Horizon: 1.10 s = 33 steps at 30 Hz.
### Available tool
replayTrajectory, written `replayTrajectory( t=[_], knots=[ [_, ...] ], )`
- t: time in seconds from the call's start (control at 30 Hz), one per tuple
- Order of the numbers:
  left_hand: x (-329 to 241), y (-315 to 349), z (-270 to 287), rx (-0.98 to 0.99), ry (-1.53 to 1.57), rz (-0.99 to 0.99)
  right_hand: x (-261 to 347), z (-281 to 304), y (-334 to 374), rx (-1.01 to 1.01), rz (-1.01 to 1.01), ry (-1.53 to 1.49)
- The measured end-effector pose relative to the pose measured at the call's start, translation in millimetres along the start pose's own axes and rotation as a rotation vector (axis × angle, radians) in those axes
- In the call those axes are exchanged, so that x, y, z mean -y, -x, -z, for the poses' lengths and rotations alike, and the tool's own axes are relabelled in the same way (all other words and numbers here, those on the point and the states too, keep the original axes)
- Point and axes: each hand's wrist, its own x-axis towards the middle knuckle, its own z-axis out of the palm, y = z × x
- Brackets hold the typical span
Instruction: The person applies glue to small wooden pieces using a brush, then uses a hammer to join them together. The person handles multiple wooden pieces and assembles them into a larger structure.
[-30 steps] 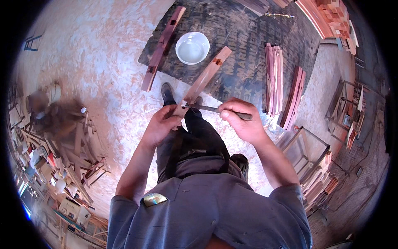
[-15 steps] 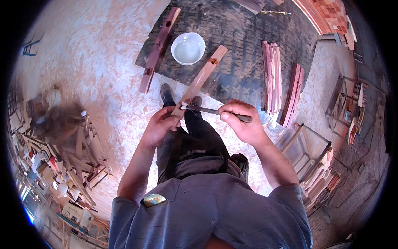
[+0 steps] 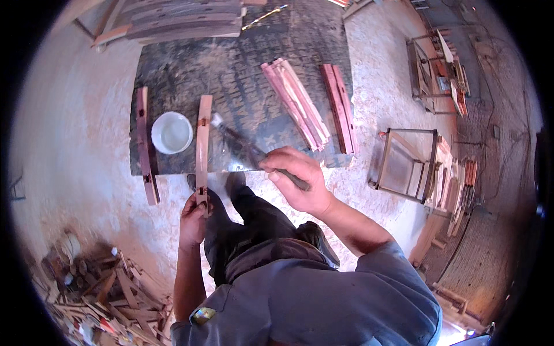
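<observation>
My left hand (image 3: 194, 219) is closed on the near end of a pale wooden strip (image 3: 202, 147), which reaches out over the table and has two dark, wet-looking slots. In my right hand (image 3: 301, 177) is the dark handle of a brush (image 3: 235, 135). Its white tip is just right of the strip's far slot, apart from the wood. A white bowl (image 3: 172, 132) with pale, cloudy contents stands left of the strip. Further left, a darker slotted strip (image 3: 144, 138) lies with its near end over the table's edge.
The dark, worn table board (image 3: 242, 63) bears a bundle of reddish strips (image 3: 297, 104) and another slotted pair (image 3: 339, 109) at right. Stacked boards (image 3: 184, 20) and a thin brassy rod (image 3: 264, 17) lie at the back. Wood scraps (image 3: 115, 294) heap up at lower left; a metal-framed stand (image 3: 404, 164) is at right.
The brush has moved away from the near slot by my left hand to beside the far slot. The strip is now nearly straight ahead instead of slanting right. My view has turned.
</observation>
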Motion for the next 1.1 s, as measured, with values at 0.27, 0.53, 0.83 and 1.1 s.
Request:
replayTrajectory(
  t=[0.27, 0.53, 0.83, 1.1],
  knots=[
    [10, -35, 1, -0.054, 0.007, -0.069, -52, 34, 71, -0.264, -0.138, 0.34],
    [0, -40, -22, -0.189, -0.14, -0.074, -110, 60, 129, -0.417, -0.337, 0.691],
    [-4, 21, 13, -0.45, -0.605, -0.071, -163, 52, 134, -0.411, -0.384, 0.729],
    [-11, 18, -55, -0.253, -0.798, -0.093, -166, 47, 120, -0.406, -0.363, 0.679]
  ],
)
